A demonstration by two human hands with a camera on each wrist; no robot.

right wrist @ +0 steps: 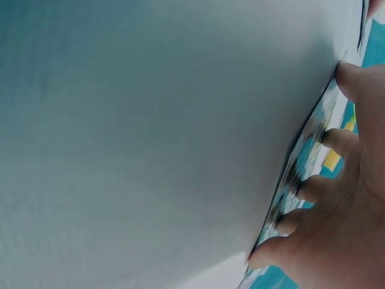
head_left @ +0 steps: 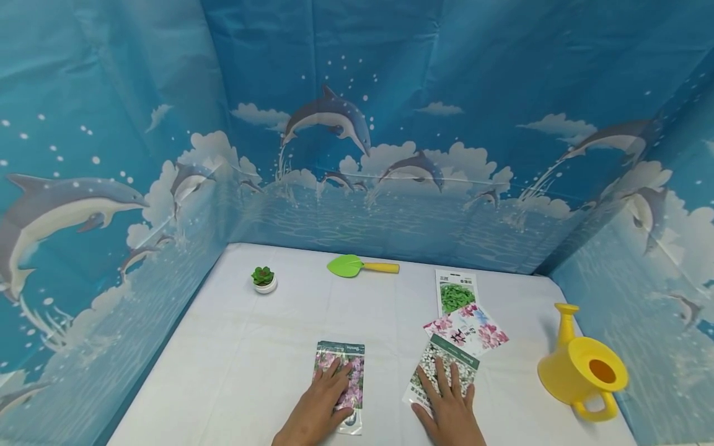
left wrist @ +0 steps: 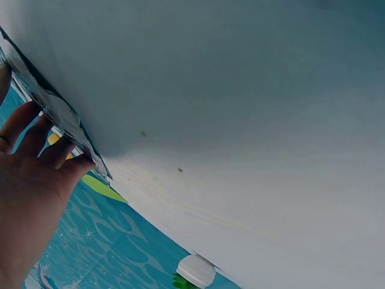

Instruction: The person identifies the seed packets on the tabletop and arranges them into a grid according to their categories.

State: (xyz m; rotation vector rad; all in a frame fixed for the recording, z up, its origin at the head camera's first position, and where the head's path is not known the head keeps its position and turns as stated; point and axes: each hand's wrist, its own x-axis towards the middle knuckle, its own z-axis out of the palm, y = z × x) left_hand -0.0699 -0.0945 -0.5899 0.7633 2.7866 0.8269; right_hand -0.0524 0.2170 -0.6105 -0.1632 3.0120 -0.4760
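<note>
My left hand (head_left: 319, 406) rests with fingers spread on a seed packet (head_left: 357, 371) printed with pink flowers, near the front middle of the table. In the left wrist view, its fingertips touch the top face of that packet (left wrist: 63, 114). To the right, my right hand (head_left: 450, 409) lies spread over a seed packet (head_left: 468, 363) with white flowers and a green top band. This packet is tilted, and its top edge overlaps a pink-and-white flower packet (head_left: 484, 331). The right wrist view has the thumb and fingertips touching the packet's (right wrist: 298, 165) face.
A green-leaf seed packet (head_left: 457, 291) lies partly under the pink-and-white one. A toy trowel (head_left: 347, 266) with yellow handle and a small potted succulent (head_left: 264, 280) are at the back. At right stands a yellow watering can (head_left: 566, 371). Dolphin-print curtains (head_left: 346, 210) border the white table (head_left: 223, 365).
</note>
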